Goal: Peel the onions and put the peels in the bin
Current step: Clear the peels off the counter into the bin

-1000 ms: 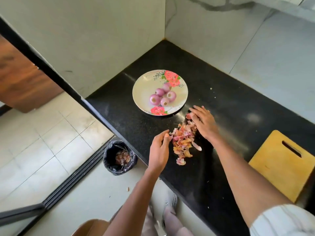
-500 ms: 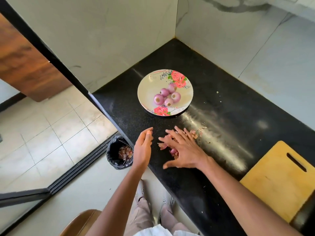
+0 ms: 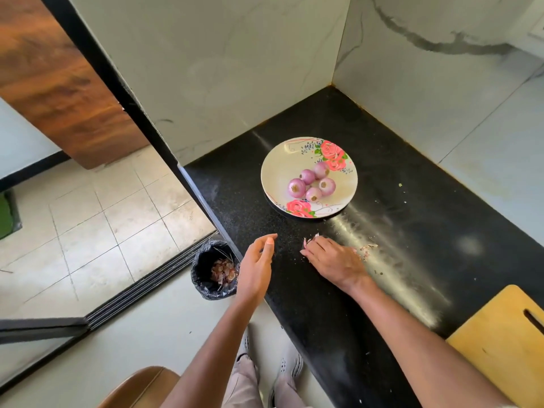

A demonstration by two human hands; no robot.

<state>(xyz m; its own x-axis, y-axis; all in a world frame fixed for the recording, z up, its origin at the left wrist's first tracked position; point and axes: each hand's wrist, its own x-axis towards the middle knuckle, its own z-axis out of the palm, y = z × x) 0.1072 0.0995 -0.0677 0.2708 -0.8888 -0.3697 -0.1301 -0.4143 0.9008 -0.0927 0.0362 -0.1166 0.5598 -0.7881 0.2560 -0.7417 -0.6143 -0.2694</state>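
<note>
Five peeled onions (image 3: 313, 181) sit clustered on the flowered plate (image 3: 276, 166) at the back, so we read the peeling itself as finished and the clean-up as the step in hand. Starting at the left, the bin (image 3: 206, 278) stands on the floor just below the counter edge, black liner open, with a heap of peels already inside. Moving right, our left hand (image 3: 257, 266) hovers at the counter's (image 3: 412, 219) edge, fingers loosely cupped and holding nothing, placed like a catcher above the bin side. Next comes our right hand (image 3: 332, 260), palm down on the black stone with fingers curled over the peels (image 3: 309, 241); pale scraps poke out past the fingertips and a few more (image 3: 366, 249) trail behind near the wrist side. These skins look papery, feather-light and brittle, likely to flutter or crumble, so we judge a scooping grab under the whole heap, or a sweep off the edge, better than pinching single flakes. Far right, a wooden cutting board (image 3: 500, 343) lies untouched at the corner.
</note>
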